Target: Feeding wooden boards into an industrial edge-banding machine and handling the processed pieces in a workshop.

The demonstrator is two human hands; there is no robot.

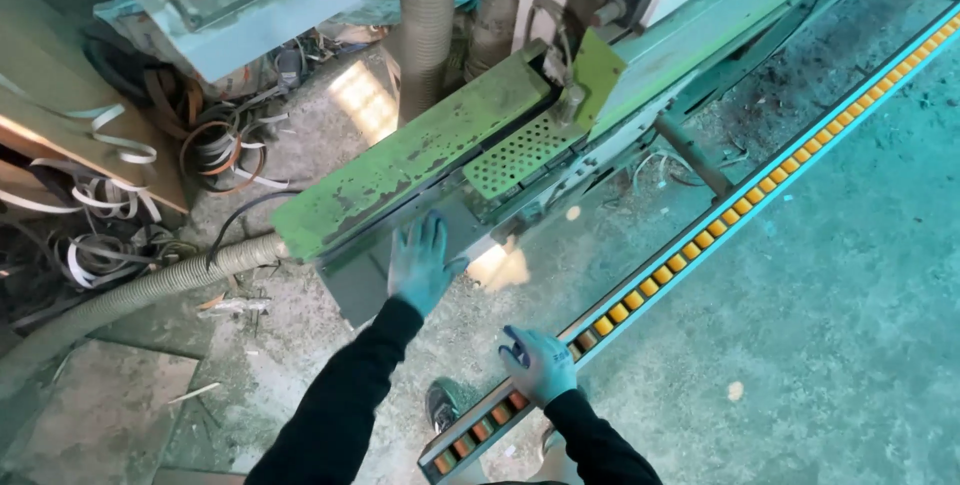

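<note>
Both my hands wear teal-grey work gloves over black sleeves. My left hand lies flat, fingers spread, on the grey metal plate just below the worn green machine guard. It holds nothing. My right hand rests on the near end of a long light-blue roller rail lined with orange wheels, its fingers curled over the rail's edge.
A ribbed grey hose runs along the dusty floor at the left. Coils of edge-banding strip and cables lie behind it. A perforated green cover sits on the machine. My shoe shows between my arms.
</note>
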